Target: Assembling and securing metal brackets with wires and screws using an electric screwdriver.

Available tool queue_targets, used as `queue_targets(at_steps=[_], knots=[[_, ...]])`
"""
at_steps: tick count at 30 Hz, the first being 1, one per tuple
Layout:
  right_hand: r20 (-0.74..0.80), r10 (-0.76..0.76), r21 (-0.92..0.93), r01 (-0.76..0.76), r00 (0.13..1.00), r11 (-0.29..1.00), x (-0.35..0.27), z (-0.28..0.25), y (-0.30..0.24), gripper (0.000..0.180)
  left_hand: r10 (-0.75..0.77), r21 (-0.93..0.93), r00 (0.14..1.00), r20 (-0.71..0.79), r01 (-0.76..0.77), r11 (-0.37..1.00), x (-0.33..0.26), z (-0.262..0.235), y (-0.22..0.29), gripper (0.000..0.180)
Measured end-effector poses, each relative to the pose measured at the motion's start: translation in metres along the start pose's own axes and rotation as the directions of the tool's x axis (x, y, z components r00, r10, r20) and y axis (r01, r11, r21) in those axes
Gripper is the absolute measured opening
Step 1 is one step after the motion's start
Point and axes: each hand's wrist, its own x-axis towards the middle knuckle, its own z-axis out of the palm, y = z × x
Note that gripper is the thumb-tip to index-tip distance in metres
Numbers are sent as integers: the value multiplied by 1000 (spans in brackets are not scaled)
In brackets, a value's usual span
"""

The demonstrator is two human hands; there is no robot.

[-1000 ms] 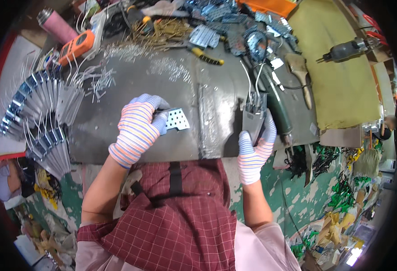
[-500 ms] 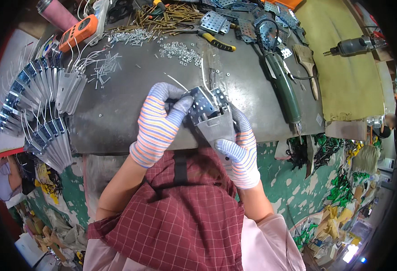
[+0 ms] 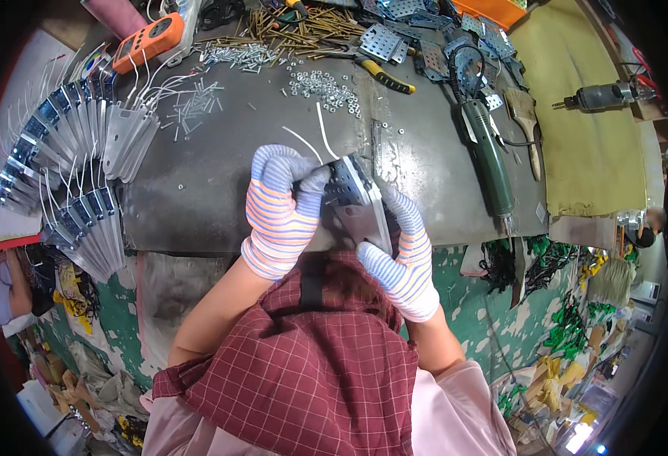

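Striped knit gloves on left hand (image 3: 282,207) and right hand (image 3: 404,258), pink sleeves, red checked apron.

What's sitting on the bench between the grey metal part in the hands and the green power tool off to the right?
Head view: nothing loose; only bare dark bench top lies between the grey metal part and the green power tool.

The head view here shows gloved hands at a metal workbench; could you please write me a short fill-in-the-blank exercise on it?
1. Both hands wear ____ knit gloves.
2. Together they hold a small grey ____ part with white wires.
3. The green power tool lies to the person's ____ of the hands.
4. The handheld meter at the far left is ____.

Missing words: striped; metal; right; orange
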Motion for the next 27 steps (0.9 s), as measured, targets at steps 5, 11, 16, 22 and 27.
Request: queue_targets(at_steps=[5, 11, 16, 22, 27], knots=[[-57, -35, -175, 24, 998, 984, -3, 8, -8, 63, -261, -75, 964, 47, 264, 961, -8, 11, -2, 18], [-99, 58, 173, -41, 993, 984, 1, 2, -12, 66, -367, -246, 928, 66, 371, 895, -13, 11, 6, 19], [-73, -23, -15, 22, 997, 1000, -1, 1, -3, 64, 130, 47, 991, 42, -131, 990, 0, 6, 5, 18], [-83, 16, -69, -22, 996, 997, -6, 8, -6, 68, -548, -421, 818, 175, 566, 709, -10, 16, 27, 28], [-152, -131, -283, 84, 980, 955, -4, 19, 2, 64, -215, -295, 959, 183, 262, 919, -27, 20, 39, 25]])
